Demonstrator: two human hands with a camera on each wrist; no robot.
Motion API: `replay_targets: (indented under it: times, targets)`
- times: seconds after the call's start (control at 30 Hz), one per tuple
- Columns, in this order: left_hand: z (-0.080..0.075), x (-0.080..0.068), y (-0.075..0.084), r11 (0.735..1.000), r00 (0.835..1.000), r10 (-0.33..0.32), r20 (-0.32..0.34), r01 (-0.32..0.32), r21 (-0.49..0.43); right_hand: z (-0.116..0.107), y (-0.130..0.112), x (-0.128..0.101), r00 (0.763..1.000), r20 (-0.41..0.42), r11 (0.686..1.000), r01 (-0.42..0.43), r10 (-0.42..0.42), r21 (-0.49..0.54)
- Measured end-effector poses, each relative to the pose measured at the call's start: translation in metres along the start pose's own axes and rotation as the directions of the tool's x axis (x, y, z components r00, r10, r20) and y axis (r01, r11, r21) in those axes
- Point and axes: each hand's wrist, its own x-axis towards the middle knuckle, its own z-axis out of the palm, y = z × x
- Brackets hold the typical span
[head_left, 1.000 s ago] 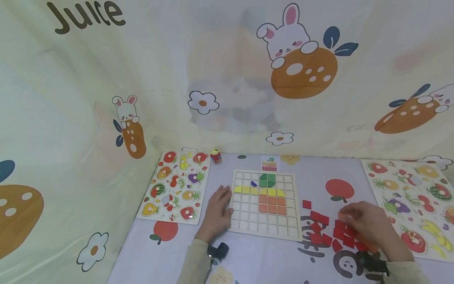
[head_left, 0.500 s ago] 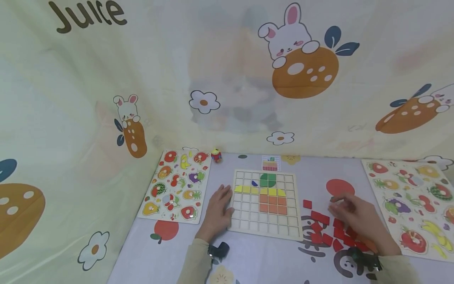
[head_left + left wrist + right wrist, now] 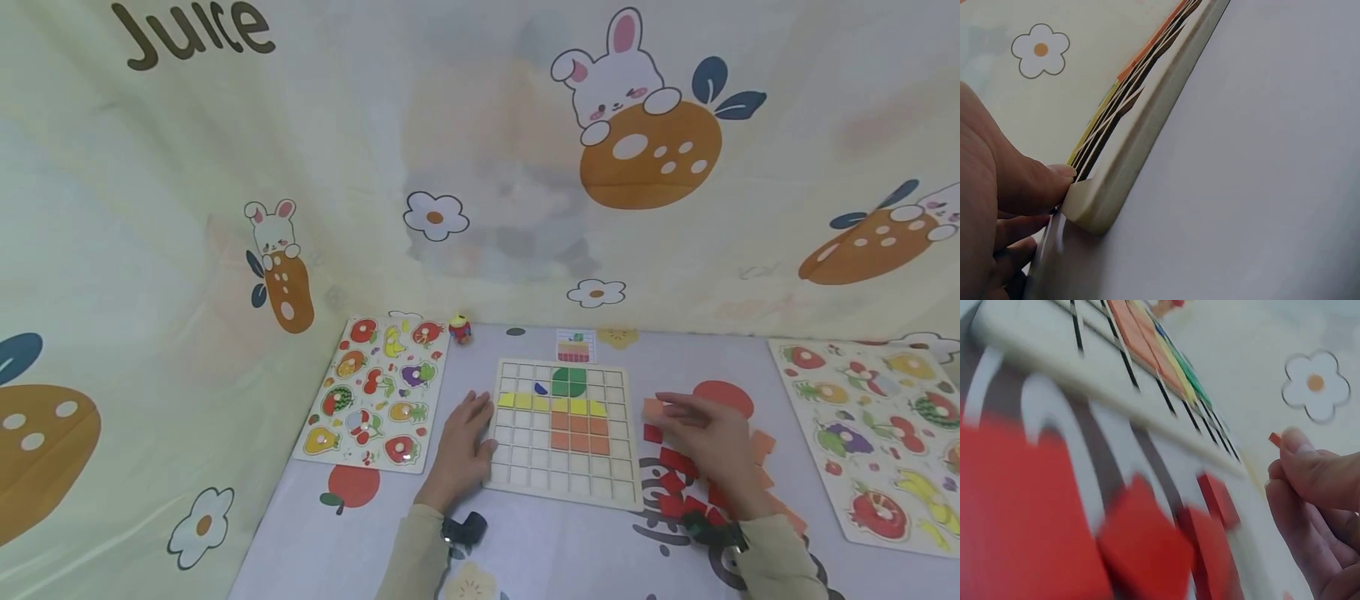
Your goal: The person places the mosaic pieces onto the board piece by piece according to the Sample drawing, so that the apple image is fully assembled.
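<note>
My right hand (image 3: pixel 711 437) pinches an orange square tile (image 3: pixel 652 407) between thumb and fingers, just right of a pale grid board (image 3: pixel 519 481). In the right wrist view the tile (image 3: pixel 1275 439) pokes out past the thumb tip. Beside the board's left edge lies my left hand (image 3: pixel 456 454), fingers extended; its thumb (image 3: pixel 1054 181) touches the board's corner in the left wrist view. Set into the grid are a green round shape (image 3: pixel 568 382), a small blue piece (image 3: pixel 541 388), a row of yellow pieces (image 3: pixel 542 403) and orange squares (image 3: pixel 580 432).
Loose red tiles (image 3: pixel 677 461) lie right of the board, partly under my right forearm, with orange tiles (image 3: pixel 762 446) beyond. A small pattern card (image 3: pixel 575 346) and a toy figure (image 3: pixel 460 329) stand behind. Fruit puzzle boards flank both sides, left (image 3: pixel 375 392) and right (image 3: pixel 870 446).
My right hand has moved left from the tile pile toward the board, carrying an orange tile. Orange tiles it covered now show behind it. My left hand stays at the board's edge.
</note>
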Motion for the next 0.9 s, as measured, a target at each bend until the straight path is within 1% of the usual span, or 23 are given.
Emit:
replay_targets:
  times: [0.07,0.23,0.33,0.47,0.57,0.73,0.9]
  targets:
    - [0.000,0.000,0.000,1.000,1.000,0.000,-0.001,0.000,0.001,0.009,-0.007,0.001,1.000,0.011,1.000,0.002,-0.003,0.026]
    - [-0.001,0.000,0.000,1.000,1.000,0.001,-0.001,-0.001,-0.007,0.032,-0.021,0.006,0.997,0.033,0.995,0.066,-0.069,0.076]
    - [-0.001,0.000,0.000,1.000,1.000,0.004,0.000,-0.004,-0.007,0.044,-0.026,0.009,0.995,0.046,0.991,0.078,-0.084,0.105]
    - [0.000,0.000,-0.001,1.000,1.000,0.014,-0.004,-0.014,0.005,0.056,-0.033,0.010,0.995,0.079,0.991,0.042,-0.052,0.130]
    - [0.000,0.000,-0.002,1.000,1.000,0.022,-0.007,-0.022,0.011,0.064,-0.039,0.010,0.991,0.124,0.988,0.026,-0.045,0.150]
    - [0.000,0.000,-0.002,0.999,1.000,0.028,-0.008,-0.028,0.018,0.077,-0.045,0.010,0.980,0.181,0.977,0.046,-0.084,0.207]
    - [0.000,0.000,-0.002,1.000,1.000,0.022,-0.011,-0.022,0.008,0.088,-0.054,0.009,0.968,0.221,0.982,0.083,-0.119,0.167]
